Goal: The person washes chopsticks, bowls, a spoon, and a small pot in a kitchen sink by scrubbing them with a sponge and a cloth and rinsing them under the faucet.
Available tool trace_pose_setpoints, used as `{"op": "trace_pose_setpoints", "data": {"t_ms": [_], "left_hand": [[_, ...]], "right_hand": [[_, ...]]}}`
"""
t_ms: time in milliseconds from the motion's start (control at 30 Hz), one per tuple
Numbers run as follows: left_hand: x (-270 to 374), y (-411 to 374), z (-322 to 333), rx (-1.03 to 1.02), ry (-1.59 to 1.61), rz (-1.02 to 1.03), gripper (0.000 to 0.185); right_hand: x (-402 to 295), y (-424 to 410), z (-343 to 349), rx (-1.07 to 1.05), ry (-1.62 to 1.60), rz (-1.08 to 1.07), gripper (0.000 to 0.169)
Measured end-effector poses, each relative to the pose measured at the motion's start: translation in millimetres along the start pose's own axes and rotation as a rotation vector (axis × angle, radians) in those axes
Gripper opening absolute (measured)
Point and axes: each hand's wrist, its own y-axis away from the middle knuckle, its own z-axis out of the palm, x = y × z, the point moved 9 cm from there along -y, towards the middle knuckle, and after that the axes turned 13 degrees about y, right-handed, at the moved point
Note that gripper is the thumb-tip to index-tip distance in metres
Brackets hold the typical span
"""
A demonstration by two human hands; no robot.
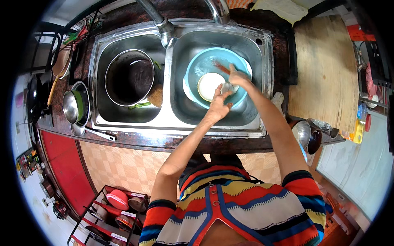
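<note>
A light blue plastic basin (191,72) with water in it stands in the right bowl of a double steel sink (180,115). Inside it lies a round white dish (210,85) with a yellowish rim. My left hand (219,104) is at the near edge of the basin, its fingers on a greyish cloth (228,88). Close by, my right hand (239,77) reaches in from the right, touching the same cloth, beside a reddish-brown stick-like utensil (222,67) that points to the upper left. Whether its fingers grip the utensil is unclear.
In the left bowl stand a large metal pot (129,78), a brown scrubbing pad (156,96) and green leafy bits (140,105). Metal bowls (71,107) and a ladle (100,134) lie left of the sink. To the right is a wooden board (323,73); a faucet (166,30) rises behind.
</note>
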Motion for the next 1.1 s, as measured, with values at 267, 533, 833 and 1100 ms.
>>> {"op": "trace_pose_setpoints", "data": {"t_ms": [267, 533, 833, 1100], "left_hand": [[-73.3, -4.4, -20.8, 0.199, 0.626, -0.442, 0.024], [-53.6, -62.1, -9.2, 0.258, 0.975, -0.435, 0.023], [14.8, -96.3, -51.3, 0.068, 1.506, -0.262, 0.035], [14.4, -84.7, -67.9, 0.333, 1.246, -0.238, 0.019]], "right_hand": [[4.3, 25.8, -5.4, 0.203, 0.094, 0.045, 0.033], [-51.1, 85.1, 2.9, 0.24, -0.311, -0.169, 0.035], [-110.6, 160.9, 11.3, -0.972, -1.962, -0.329, 0.02], [-99.6, 168.4, 23.5, -0.847, -1.749, -0.37, 0.027]]}}
